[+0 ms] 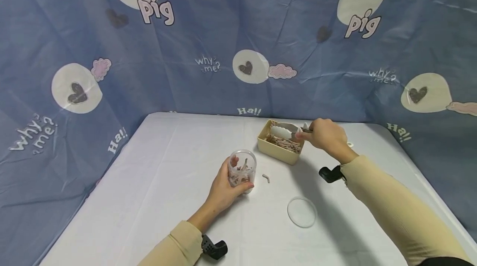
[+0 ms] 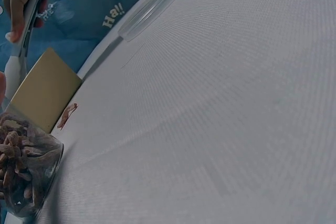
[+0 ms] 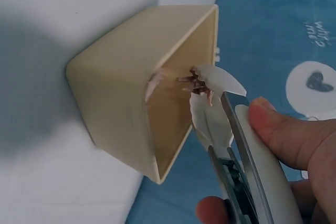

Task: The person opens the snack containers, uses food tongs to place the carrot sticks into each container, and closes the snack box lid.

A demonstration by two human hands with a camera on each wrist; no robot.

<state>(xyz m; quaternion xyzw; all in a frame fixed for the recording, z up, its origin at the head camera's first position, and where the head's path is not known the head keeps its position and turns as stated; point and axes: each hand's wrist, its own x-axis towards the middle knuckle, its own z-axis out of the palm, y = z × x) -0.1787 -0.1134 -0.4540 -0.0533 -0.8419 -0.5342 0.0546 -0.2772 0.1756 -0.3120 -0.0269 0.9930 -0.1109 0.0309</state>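
Observation:
My left hand (image 1: pixel 220 191) holds a clear plastic jar (image 1: pixel 253 168), its fingers and thumb wrapped round the side. Small brown stick-like pieces (image 2: pixel 18 163) fill the jar's lower part. In my right hand (image 1: pixel 329 137) are tongs (image 1: pixel 280 132) with metal arms and white tips. Those tips reach into the mouth of a pale yellow rectangular box (image 1: pixel 277 152), which holds more brown pieces (image 1: pixel 285 143). Seen from the right wrist, a small cluster of pieces (image 3: pixel 198 82) shows between the tips.
One loose brown piece (image 1: pixel 266 178) lies on the white tablecloth (image 1: pixel 175 166) between jar and box. Nearer the front is a clear round lid (image 2: pixel 149 11). A small pale object (image 1: pixel 350 144) lies behind the right wrist. Blue printed fabric (image 1: pixel 223 96) hangs round the table.

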